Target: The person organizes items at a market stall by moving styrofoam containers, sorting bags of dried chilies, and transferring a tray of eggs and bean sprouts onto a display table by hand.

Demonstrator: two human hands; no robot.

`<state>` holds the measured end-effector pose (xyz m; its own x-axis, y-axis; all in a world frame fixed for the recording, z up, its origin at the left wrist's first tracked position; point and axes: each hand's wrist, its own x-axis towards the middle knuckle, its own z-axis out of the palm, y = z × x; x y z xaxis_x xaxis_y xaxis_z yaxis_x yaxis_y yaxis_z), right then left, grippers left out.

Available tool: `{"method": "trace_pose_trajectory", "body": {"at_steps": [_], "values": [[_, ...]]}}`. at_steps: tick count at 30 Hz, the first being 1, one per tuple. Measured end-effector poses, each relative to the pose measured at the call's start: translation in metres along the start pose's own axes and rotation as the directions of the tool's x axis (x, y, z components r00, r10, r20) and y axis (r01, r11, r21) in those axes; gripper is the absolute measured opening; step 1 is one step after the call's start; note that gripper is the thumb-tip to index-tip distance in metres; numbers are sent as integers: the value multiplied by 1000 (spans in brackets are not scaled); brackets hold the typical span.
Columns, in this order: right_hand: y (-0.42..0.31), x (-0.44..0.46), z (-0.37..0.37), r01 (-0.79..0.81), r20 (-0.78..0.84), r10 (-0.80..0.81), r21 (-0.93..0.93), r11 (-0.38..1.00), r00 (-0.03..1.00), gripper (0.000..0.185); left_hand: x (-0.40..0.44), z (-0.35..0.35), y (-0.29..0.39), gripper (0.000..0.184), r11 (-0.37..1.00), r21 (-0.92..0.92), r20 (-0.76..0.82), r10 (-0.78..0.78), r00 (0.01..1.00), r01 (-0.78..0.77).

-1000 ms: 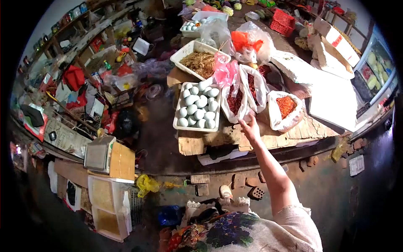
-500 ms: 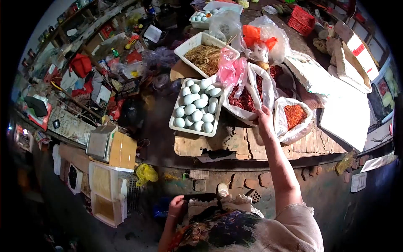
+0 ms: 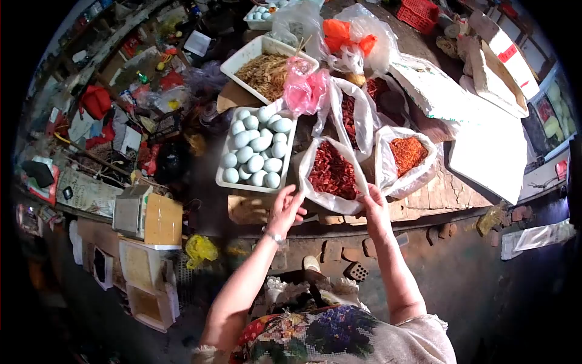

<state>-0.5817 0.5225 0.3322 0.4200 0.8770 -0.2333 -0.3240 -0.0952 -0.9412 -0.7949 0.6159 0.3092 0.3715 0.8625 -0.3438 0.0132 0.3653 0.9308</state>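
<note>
A white bag of dark red dried chillies (image 3: 332,173) stands open at the table's front edge. My right hand (image 3: 374,209) pinches the bag's right rim. At its left side is my left hand (image 3: 286,213), fingers apart and close to the rim; whether they touch it is hard to tell. A white tray of pale eggs (image 3: 256,148) lies just left of the bag. To the right stands a bag of orange-red flakes (image 3: 407,156). Behind are another bag of red chillies (image 3: 348,118) and a pink plastic bag (image 3: 305,85).
A tray of dried brown strips (image 3: 264,73) and clear bags with an orange-red one (image 3: 348,37) sit farther back. White foam boards (image 3: 485,161) and a foam box lie right. A scale (image 3: 130,209) stands on the left, a yellow bag (image 3: 201,250) on the floor.
The front chilli bag has come toward me and its mouth is wider open. My left hand has risen from near my body to the bag's left side. My right hand has stayed on its rim.
</note>
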Motion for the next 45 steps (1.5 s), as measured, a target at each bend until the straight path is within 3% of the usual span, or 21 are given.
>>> {"method": "trace_pose_trajectory", "body": {"at_steps": [3,5,7,10,11,14,16,17,19,21,23,27,29,31,32,33,36,37,41,43,45], "values": [[6,-11,-4,-1,60,9,-130,992,998,24,22,25,20,52,970,240,-35,-16,999,24],[16,-18,-8,64,62,-58,-95,993,996,26,42,25,-5,34,954,276,-46,138,989,-120],[21,-23,-22,22,71,-18,-58,998,997,28,50,16,-16,20,991,122,37,56,998,-60],[15,-23,-32,22,27,-9,-535,845,1000,32,26,15,-13,15,990,-88,91,115,989,-107],[12,-17,-30,181,63,-197,-715,675,979,32,17,15,-12,15,980,-153,129,149,980,-129],[-16,-4,-8,299,111,-341,-767,568,934,33,-3,17,-23,26,978,-204,205,83,975,-41],[-21,8,1,130,79,-104,-665,735,991,35,-14,21,-26,33,962,-268,183,-4,983,54],[-4,16,2,173,100,-141,-570,803,985,30,-16,20,-25,32,954,-292,215,-5,977,69],[4,8,6,440,301,-328,-714,544,895,25,-19,23,-19,28,934,-349,226,8,974,73],[4,-16,17,327,383,-34,-735,594,923,24,-17,27,-17,27,926,-362,241,-20,970,109],[21,-30,24,488,470,-205,-626,608,858,30,-14,32,-16,29,931,-307,289,-105,952,196],[3,-20,13,470,622,65,-652,595,781,36,-3,46,-35,32,973,-213,187,-49,981,89],[-44,-3,22,200,477,182,-643,739,860,42,9,45,-51,32,991,-131,107,24,994,-10],[-30,46,9,482,316,-425,-793,373,848,59,17,41,-67,39,1000,-16,111,23,994,-22],[-40,61,14,476,263,-545,-827,298,797,71,14,41,-61,38,999,-39,131,-17,991,22],[-50,75,20,457,213,-655,-860,226,725,85,12,42,-55,38,996,-59,151,-58,987,67],[-46,111,31,291,119,-615,-938,188,780,108,11,42,-57,37,986,-134,165,-72,984,94],[-29,131,32,209,102,-637,-973,94,764,105,12,42,-57,37,987,-132,169,-66,983,89],[-30,166,27,156,-19,-576,-955,252,818,77,13,40,-54,29,988,-127,153,-70,986,89],[-33,181,11,288,115,-542,-925,246,833,59,13,41,-55,29,984,-153,168,-63,984,89],[-45,190,9,312,12,-464,-755,576,886,30,18,37,-61,29,987,-143,165,-49,985,73]]}}
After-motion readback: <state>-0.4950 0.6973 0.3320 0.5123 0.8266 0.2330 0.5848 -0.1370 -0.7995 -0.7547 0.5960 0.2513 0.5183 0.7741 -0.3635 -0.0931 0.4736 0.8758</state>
